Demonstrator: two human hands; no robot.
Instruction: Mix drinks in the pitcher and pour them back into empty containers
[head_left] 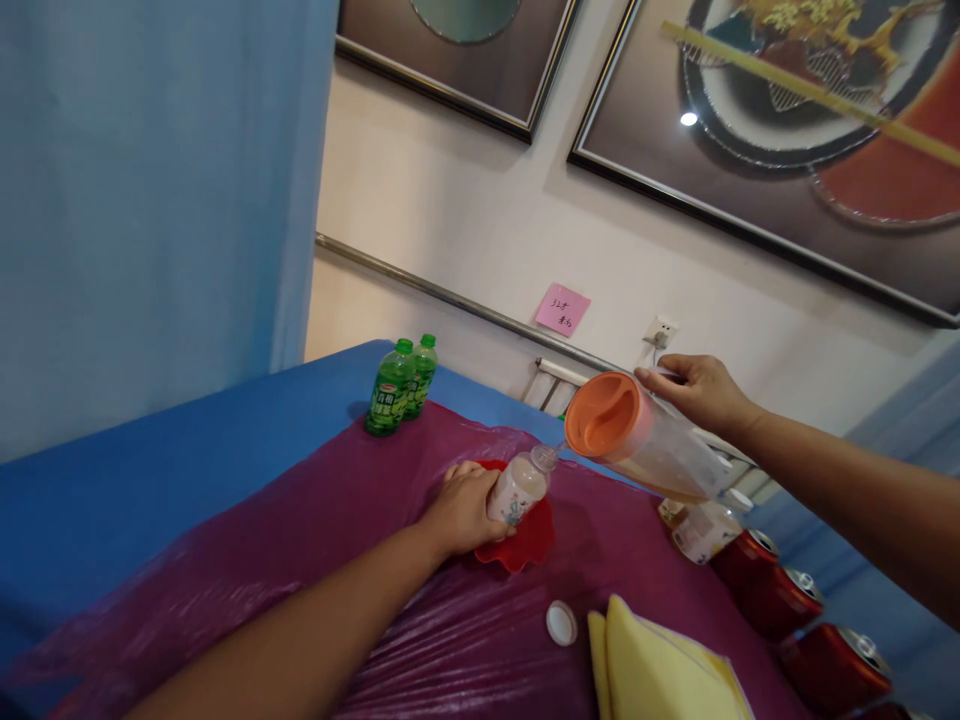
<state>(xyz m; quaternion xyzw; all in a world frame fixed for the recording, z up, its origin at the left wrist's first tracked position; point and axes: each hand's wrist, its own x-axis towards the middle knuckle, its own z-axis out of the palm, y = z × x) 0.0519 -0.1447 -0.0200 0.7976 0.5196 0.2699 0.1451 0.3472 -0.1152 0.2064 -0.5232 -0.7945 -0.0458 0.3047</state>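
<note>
My left hand (466, 510) is wrapped round a small clear bottle (523, 486) with a printed label, its uncapped mouth tilted up to the right. Beneath the bottle lies a red dish with a wavy rim (517, 555). My right hand (701, 392) grips the handle of a clear plastic pitcher (664, 450) with an orange lid (604, 415). The pitcher is tipped to the left, some liquid inside it, and a thin stream seems to run from its spout to the bottle's mouth. On the purple sheet lies a white cap (561, 623).
Two green bottles (391, 392) stand at the back left. At right are a labelled bottle (705, 528) and several red cans (780, 600). A folded yellow cloth (664, 665) lies in front on the purple plastic sheet (300, 510). A wall and a blue curtain (150, 200) stand behind.
</note>
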